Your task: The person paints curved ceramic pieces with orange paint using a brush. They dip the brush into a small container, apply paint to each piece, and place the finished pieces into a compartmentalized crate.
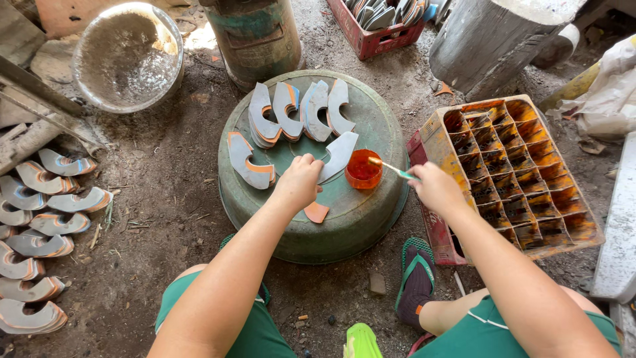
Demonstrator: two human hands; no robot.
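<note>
Brush [392, 168] between right fingers [419, 180], dipping into cup [363, 170].

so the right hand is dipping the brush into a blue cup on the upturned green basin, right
Not quite: the cup is orange, not blue. The head view shows the right hand holding the brush over that orange cup, which stands on the upturned green basin.

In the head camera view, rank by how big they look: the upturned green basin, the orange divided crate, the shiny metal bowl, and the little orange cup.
Green basin; orange crate, not far behind; metal bowl; orange cup, far smallest.
</note>
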